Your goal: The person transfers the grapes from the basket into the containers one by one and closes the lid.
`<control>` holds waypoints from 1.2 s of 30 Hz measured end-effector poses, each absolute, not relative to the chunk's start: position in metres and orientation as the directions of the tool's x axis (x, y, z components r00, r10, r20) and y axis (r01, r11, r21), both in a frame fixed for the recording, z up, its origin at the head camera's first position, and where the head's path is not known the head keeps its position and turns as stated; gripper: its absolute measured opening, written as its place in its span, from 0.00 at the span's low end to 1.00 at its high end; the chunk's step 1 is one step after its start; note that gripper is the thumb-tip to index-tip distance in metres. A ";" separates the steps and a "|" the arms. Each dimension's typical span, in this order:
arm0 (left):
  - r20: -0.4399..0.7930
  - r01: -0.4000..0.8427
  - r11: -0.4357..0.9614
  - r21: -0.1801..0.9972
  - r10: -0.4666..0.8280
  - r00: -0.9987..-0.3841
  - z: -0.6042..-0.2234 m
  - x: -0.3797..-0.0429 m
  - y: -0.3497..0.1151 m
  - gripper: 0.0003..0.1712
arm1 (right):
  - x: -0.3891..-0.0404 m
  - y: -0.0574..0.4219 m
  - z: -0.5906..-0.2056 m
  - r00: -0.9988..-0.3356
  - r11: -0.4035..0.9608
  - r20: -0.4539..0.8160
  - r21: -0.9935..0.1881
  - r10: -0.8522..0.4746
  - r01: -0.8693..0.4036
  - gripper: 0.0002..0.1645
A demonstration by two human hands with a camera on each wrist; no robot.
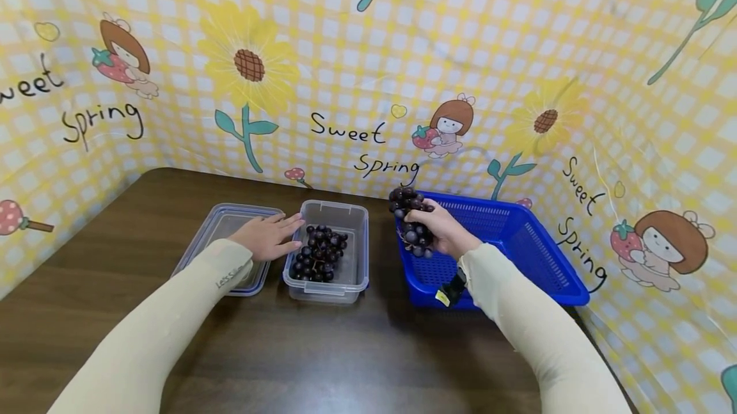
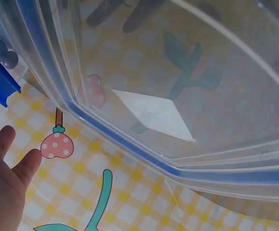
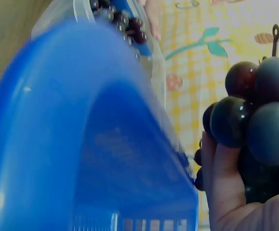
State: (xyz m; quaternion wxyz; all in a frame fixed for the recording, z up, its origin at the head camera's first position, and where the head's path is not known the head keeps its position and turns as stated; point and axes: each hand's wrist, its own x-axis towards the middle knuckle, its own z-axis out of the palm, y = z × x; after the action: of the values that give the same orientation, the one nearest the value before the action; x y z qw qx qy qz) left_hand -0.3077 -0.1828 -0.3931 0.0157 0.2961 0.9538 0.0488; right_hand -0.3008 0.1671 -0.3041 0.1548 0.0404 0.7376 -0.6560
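Observation:
In the head view my right hand grips a bunch of dark grapes above the left edge of a blue plastic basket. The right wrist view shows round grapes close up against the fingers. My left hand has its fingers spread, with the fingertips at the left rim of a clear plastic container. Another bunch of dark grapes lies in the container's left part. Beneath the left hand and wrist is a clear lid with a blue seal.
A dark wooden table carries everything. Behind and on both sides hangs a yellow-checked cloth printed with flowers and figures. The basket stands close to the cloth on the right, with a gap between it and the container.

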 end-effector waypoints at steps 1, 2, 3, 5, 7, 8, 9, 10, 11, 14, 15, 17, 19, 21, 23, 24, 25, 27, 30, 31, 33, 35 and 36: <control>-0.008 0.562 0.821 0.104 0.565 -0.825 -0.393 -0.308 -0.182 0.38 | -0.301 0.163 -0.305 -0.951 0.136 -0.274 -0.957 -0.141 0.256 0.35; -0.011 0.564 0.819 0.104 0.568 -0.823 -0.393 -0.309 -0.182 0.38 | -0.301 0.158 -0.305 -0.955 0.138 -0.264 -0.959 -0.133 0.246 0.35; -0.019 0.561 0.821 0.110 0.566 -0.824 -0.393 -0.309 -0.181 0.38 | -0.300 0.153 -0.306 -0.960 0.144 -0.253 -0.961 -0.123 0.235 0.36; -0.030 0.559 0.821 0.117 0.565 -0.824 -0.394 -0.309 -0.181 0.38 | -0.299 0.143 -0.309 -0.967 0.158 -0.232 -0.964 -0.101 0.215 0.37; -0.032 0.560 0.821 0.116 0.566 -0.824 -0.395 -0.309 -0.181 0.39 | -0.298 0.133 -0.312 -0.975 0.173 -0.208 -0.966 -0.083 0.192 0.38; -0.030 0.561 0.820 0.115 0.567 -0.823 -0.396 -0.309 -0.181 0.39 | -0.297 0.127 -0.313 -0.977 0.179 -0.197 -0.967 -0.079 0.180 0.38; -0.030 0.559 0.821 0.117 0.565 -0.824 -0.396 -0.308 -0.182 0.39 | -0.296 0.122 -0.315 -0.979 0.183 -0.187 -0.968 -0.077 0.171 0.38; -0.026 0.561 0.820 0.116 0.567 -0.823 -0.397 -0.308 -0.182 0.39 | -0.295 0.117 -0.316 -0.981 0.179 -0.179 -0.970 -0.078 0.163 0.38; -0.027 0.558 0.822 0.115 0.564 -0.825 -0.397 -0.308 -0.182 0.39 | -0.295 0.113 -0.316 -0.982 0.178 -0.172 -0.972 -0.079 0.156 0.38; -0.022 0.558 0.822 0.116 0.564 -0.826 -0.396 -0.308 -0.182 0.39 | -0.292 0.101 -0.318 -0.984 0.174 -0.156 -0.975 -0.088 0.139 0.37; -0.024 0.556 0.823 0.118 0.562 -0.827 -0.395 -0.308 -0.181 0.40 | -0.291 0.098 -0.318 -0.984 0.169 -0.152 -0.976 -0.091 0.135 0.37; -0.026 0.555 0.822 0.126 0.562 -0.827 -0.395 -0.308 -0.179 0.39 | -0.290 0.092 -0.318 -0.984 0.164 -0.149 -0.978 -0.095 0.132 0.36; -0.021 0.562 0.818 0.127 0.568 -0.823 -0.396 -0.308 -0.178 0.38 | -0.290 0.088 -0.320 -0.985 0.159 -0.140 -0.980 -0.100 0.124 0.37; -0.023 0.563 0.816 0.129 0.570 -0.821 -0.398 -0.308 -0.177 0.37 | -0.289 0.084 -0.322 -0.985 0.158 -0.137 -0.980 -0.105 0.120 0.38; -0.019 0.569 0.813 0.122 0.575 -0.818 -0.400 -0.309 -0.177 0.37 | -0.288 0.080 -0.324 -0.983 0.142 -0.145 -0.982 -0.112 0.128 0.38; -0.015 0.572 0.812 0.118 0.577 -0.816 -0.400 -0.309 -0.177 0.37 | -0.288 0.078 -0.325 -0.983 0.139 -0.144 -0.982 -0.113 0.128 0.38; -0.013 0.573 0.811 0.117 0.578 -0.816 -0.401 -0.309 -0.177 0.37 | -0.288 0.076 -0.326 -0.983 0.137 -0.147 -0.982 -0.112 0.132 0.38; -0.010 0.574 0.811 0.114 0.579 -0.815 -0.401 -0.310 -0.179 0.37 | -0.287 0.073 -0.327 -0.983 0.125 -0.150 -0.983 -0.110 0.136 0.37; -0.006 0.573 0.811 0.115 0.578 -0.816 -0.400 -0.311 -0.181 0.37 | -0.286 0.069 -0.330 -0.984 0.122 -0.142 -0.984 -0.106 0.128 0.35; -0.005 0.574 0.811 0.110 0.578 -0.816 -0.400 -0.311 -0.181 0.37 | -0.285 0.068 -0.331 -0.985 0.120 -0.139 -0.985 -0.106 0.126 0.36; -0.006 0.571 0.813 0.114 0.575 -0.818 -0.399 -0.312 -0.183 0.38 | -0.284 0.066 -0.333 -0.985 0.116 -0.134 -0.986 -0.112 0.121 0.36; -0.004 0.570 0.814 0.114 0.574 -0.819 -0.398 -0.312 -0.183 0.38 | -0.283 0.065 -0.336 -0.983 0.116 -0.136 -0.986 -0.122 0.122 0.38; -0.004 0.569 0.814 0.112 0.573 -0.819 -0.397 -0.312 -0.184 0.38 | -0.282 0.064 -0.337 -0.982 0.118 -0.138 -0.985 -0.126 0.124 0.38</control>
State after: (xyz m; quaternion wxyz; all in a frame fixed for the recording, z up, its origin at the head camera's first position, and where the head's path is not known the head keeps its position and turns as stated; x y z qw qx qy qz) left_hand -0.3116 -0.1837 -0.3969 0.0189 0.3001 0.9523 0.0527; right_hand -0.2819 0.0640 -0.3370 0.0938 -0.0007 0.7418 -0.6640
